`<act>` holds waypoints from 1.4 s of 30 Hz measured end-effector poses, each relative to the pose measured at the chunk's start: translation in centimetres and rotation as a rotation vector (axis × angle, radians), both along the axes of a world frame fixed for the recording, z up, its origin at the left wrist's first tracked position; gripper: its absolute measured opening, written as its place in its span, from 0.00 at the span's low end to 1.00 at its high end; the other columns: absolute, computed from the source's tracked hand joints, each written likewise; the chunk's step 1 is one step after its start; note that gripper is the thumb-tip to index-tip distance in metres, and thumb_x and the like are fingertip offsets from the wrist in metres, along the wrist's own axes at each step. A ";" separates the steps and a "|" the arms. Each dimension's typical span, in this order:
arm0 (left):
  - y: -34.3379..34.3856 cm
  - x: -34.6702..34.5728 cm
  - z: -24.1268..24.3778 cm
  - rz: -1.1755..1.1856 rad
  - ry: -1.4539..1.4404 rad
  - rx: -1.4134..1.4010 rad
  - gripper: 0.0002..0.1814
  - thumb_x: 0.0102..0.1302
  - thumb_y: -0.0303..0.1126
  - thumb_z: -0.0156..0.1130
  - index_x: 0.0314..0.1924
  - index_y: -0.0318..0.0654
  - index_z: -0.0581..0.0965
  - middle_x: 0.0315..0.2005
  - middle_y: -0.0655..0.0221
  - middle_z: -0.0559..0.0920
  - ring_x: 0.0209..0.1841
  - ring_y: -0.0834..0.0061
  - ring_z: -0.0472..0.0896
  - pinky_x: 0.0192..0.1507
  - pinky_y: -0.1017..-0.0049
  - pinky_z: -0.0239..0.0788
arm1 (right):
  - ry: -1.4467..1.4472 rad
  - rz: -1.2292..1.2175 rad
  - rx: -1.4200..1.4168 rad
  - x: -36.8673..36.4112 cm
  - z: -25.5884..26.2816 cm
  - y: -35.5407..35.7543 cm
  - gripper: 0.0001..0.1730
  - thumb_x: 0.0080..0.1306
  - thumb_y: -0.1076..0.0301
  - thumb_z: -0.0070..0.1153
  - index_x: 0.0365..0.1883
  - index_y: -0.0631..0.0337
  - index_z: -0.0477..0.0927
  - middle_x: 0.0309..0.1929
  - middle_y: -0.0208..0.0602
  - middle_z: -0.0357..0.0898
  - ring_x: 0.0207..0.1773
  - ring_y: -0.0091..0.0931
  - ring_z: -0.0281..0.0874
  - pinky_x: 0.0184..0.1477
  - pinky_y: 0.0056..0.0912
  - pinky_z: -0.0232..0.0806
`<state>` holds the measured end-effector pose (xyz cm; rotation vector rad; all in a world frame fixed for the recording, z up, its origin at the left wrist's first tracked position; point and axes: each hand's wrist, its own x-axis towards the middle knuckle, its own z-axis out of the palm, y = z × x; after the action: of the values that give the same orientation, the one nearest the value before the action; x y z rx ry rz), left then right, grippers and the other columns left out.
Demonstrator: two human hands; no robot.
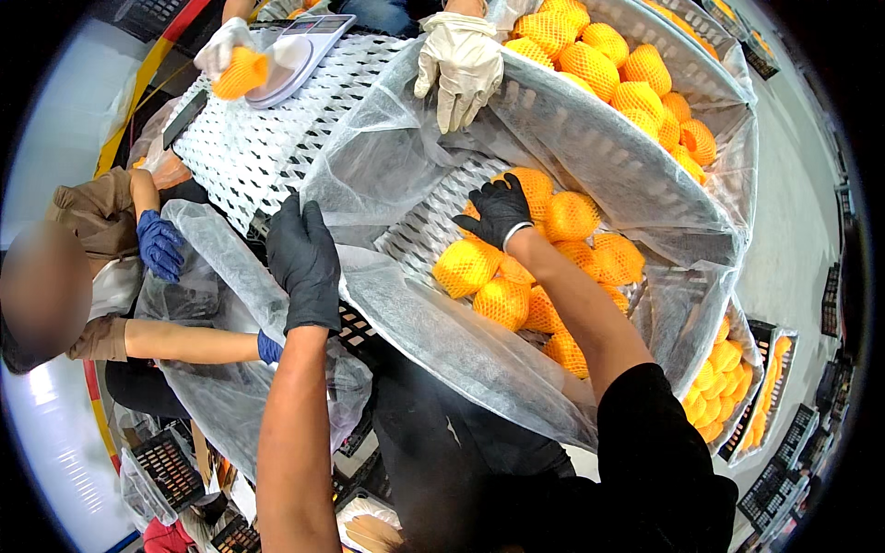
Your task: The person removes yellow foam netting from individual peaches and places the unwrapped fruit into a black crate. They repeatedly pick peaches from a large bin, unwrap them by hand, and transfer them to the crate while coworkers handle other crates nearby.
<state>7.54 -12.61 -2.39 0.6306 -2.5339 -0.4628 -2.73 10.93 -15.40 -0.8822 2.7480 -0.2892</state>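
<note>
My right hand (496, 213), in a black glove, is inside a lined crate with its fingers curved over a round fruit (469, 216) in an orange foam net. My palm hides part of that fruit. More netted fruits (503, 303) lie beside it on white slit padding (432, 207). The crate has a translucent white fabric liner (415, 311) folded over its rim. At the left rim is my left hand (304, 266), also black-gloved, fingers pointing away from me. Its palm side is hidden, so a grip on the liner cannot be confirmed.
A co-worker's white-gloved hand (462, 69) rests over the crate's far side; another white-gloved hand (225, 52) holds a netted fruit by a digital scale (304, 59). At left, a person in blue gloves (159, 245) handles a liner (221, 242). Filled crates (719, 128) stand beyond.
</note>
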 end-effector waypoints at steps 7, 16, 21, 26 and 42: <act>0.8 0.2 0.6 -0.001 -0.002 -0.046 0.19 0.61 0.36 0.52 0.46 0.29 0.75 0.38 0.49 0.78 0.41 0.55 0.77 0.44 0.66 0.66 | 0.007 0.047 -0.003 -0.3 -1.0 0.8 0.31 0.57 0.37 0.42 0.38 0.57 0.78 0.39 0.45 0.76 0.49 0.38 0.69 0.60 0.46 0.48; -0.3 -0.1 -0.4 -0.017 -0.006 -0.083 0.20 0.61 0.39 0.52 0.47 0.29 0.74 0.39 0.49 0.78 0.43 0.55 0.76 0.46 0.66 0.66 | 0.207 0.179 -0.194 9.0 -1.4 2.1 0.38 0.61 0.38 0.37 0.64 0.51 0.56 0.66 0.43 0.53 0.69 0.41 0.44 0.67 0.53 0.32; -0.2 -0.3 -0.5 -0.025 -0.002 -0.015 0.21 0.62 0.39 0.52 0.47 0.28 0.74 0.40 0.49 0.78 0.43 0.56 0.77 0.46 0.67 0.66 | 0.129 0.215 -0.218 9.7 -1.2 2.2 0.36 0.61 0.41 0.42 0.63 0.50 0.58 0.66 0.45 0.52 0.68 0.41 0.48 0.67 0.52 0.34; -0.3 0.0 -0.5 0.017 -0.033 -0.161 0.19 0.61 0.38 0.52 0.45 0.30 0.75 0.37 0.51 0.78 0.41 0.53 0.75 0.45 0.64 0.66 | 0.116 0.179 -0.220 10.4 -1.4 1.9 0.36 0.59 0.44 0.45 0.63 0.49 0.57 0.66 0.45 0.52 0.68 0.41 0.47 0.66 0.52 0.34; 1.4 0.1 0.6 0.066 0.059 -0.009 0.15 0.59 0.37 0.52 0.41 0.37 0.77 0.35 0.55 0.78 0.39 0.56 0.76 0.43 0.62 0.67 | 0.122 0.168 -0.147 10.7 -1.1 1.7 0.37 0.59 0.43 0.42 0.64 0.49 0.57 0.66 0.45 0.50 0.69 0.41 0.45 0.67 0.51 0.32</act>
<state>7.62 -11.25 -1.78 0.6846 -2.4510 -0.4398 7.98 12.65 -16.52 -1.1978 2.7672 -0.4238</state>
